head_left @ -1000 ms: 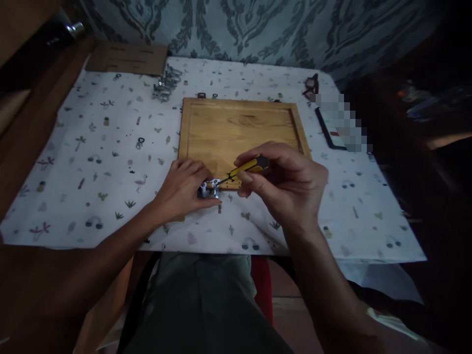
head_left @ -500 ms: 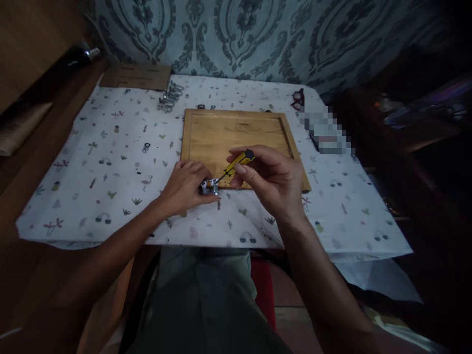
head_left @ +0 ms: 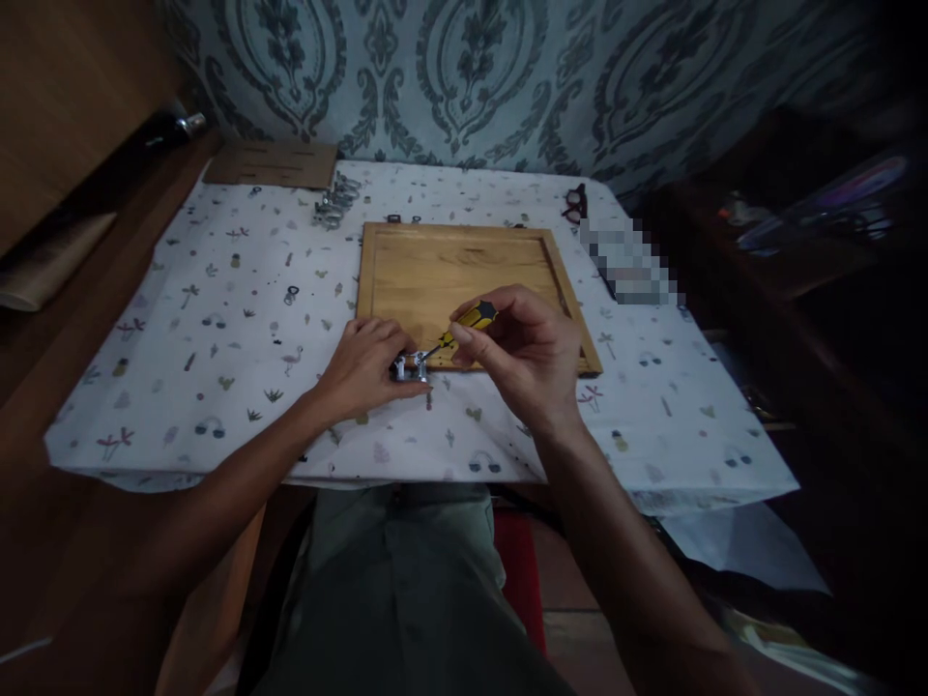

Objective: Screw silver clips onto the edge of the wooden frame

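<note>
A framed wooden panel, like a cabinet door, lies flat on the table. At its near edge is a shiny metal hinge. My left hand is closed about the hinge and the panel's left front corner, fingers on top and thumb in front; it hides part of the hinge. Between the thumb and fingers of my right hand is a screwdriver with a yellow and black handle. Its shaft slants down to the left, the tip at the hinge.
Several metal hinges lie in a pile beside a piece of brown cardboard at the back left. Glasses and a blurred-out flat object lie right of the panel. A patterned cloth covers the table; a wallpapered wall stands behind.
The view has shifted slightly. My right hand and the screwdriver handle have turned a little, with the tip still at the hinge. My left hand keeps its place on the hinge.
</note>
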Demonstrator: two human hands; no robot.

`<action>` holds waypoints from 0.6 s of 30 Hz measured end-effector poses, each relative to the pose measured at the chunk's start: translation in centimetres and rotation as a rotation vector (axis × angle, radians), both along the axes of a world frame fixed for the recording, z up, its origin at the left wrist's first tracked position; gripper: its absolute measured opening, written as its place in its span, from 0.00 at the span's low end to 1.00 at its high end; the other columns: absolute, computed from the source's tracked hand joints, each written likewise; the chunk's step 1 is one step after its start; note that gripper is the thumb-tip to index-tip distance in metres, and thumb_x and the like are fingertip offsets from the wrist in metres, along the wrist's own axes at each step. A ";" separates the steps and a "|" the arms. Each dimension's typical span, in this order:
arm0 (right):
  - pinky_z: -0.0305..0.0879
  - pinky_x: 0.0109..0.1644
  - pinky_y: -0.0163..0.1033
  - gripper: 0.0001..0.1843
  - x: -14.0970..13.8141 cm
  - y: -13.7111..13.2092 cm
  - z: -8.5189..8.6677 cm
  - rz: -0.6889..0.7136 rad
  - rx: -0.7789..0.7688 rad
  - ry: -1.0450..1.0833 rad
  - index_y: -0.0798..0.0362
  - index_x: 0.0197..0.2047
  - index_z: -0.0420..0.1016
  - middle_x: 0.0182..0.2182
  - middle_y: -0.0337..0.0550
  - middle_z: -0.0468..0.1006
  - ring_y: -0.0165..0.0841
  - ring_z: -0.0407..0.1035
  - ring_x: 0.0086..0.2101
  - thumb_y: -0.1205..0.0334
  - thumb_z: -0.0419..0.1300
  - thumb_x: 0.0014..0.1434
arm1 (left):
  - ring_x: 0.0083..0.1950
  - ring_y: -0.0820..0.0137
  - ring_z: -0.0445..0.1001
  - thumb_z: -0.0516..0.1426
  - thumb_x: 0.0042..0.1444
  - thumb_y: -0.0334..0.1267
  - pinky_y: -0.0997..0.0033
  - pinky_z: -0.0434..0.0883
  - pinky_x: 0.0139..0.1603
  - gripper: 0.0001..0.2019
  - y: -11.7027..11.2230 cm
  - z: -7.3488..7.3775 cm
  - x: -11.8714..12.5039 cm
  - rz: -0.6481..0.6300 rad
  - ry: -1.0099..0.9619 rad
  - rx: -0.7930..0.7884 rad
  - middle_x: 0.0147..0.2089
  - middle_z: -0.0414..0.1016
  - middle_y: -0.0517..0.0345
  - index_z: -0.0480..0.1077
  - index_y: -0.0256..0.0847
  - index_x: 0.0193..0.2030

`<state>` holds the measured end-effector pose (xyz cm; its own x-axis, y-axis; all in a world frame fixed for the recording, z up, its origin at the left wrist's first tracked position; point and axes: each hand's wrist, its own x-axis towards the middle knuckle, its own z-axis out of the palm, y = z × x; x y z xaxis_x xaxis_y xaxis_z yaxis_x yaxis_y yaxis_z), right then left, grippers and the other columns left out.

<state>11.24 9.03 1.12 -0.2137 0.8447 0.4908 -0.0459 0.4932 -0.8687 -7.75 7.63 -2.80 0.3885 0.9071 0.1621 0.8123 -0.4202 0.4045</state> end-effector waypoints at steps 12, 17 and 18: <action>0.71 0.22 0.29 0.08 0.1 0.0 0.0 -0.146 0.066 0.045 0.48 0.34 0.74 0.30 0.32 0.78 0.23 0.71 0.20 0.60 0.70 0.55 | 0.50 0.57 0.70 0.65 0.50 0.55 0.57 0.59 0.52 0.22 -0.1 0.0 0.2 0.010 0.013 0.010 0.44 0.74 0.54 0.71 0.40 0.43; 0.71 0.21 0.29 0.09 0.2 0.2 -0.3 -0.160 0.047 0.027 0.49 0.34 0.73 0.31 0.32 0.77 0.23 0.71 0.20 0.57 0.69 0.55 | 0.50 0.57 0.70 0.65 0.49 0.55 0.57 0.60 0.52 0.22 0.0 0.0 0.2 0.012 0.022 0.001 0.44 0.74 0.54 0.71 0.40 0.43; 0.71 0.21 0.29 0.09 0.1 0.2 -0.3 -0.159 0.043 0.029 0.48 0.34 0.73 0.31 0.32 0.77 0.23 0.71 0.20 0.57 0.69 0.55 | 0.50 0.57 0.70 0.65 0.49 0.55 0.57 0.60 0.52 0.22 0.0 0.0 0.2 0.013 0.024 0.001 0.44 0.74 0.54 0.71 0.40 0.43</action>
<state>11.38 9.28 0.79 -0.0642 0.8448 0.5313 0.0106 0.5329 -0.8461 -7.51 7.60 -2.77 0.3808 0.9118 0.1538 0.8271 -0.4102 0.3843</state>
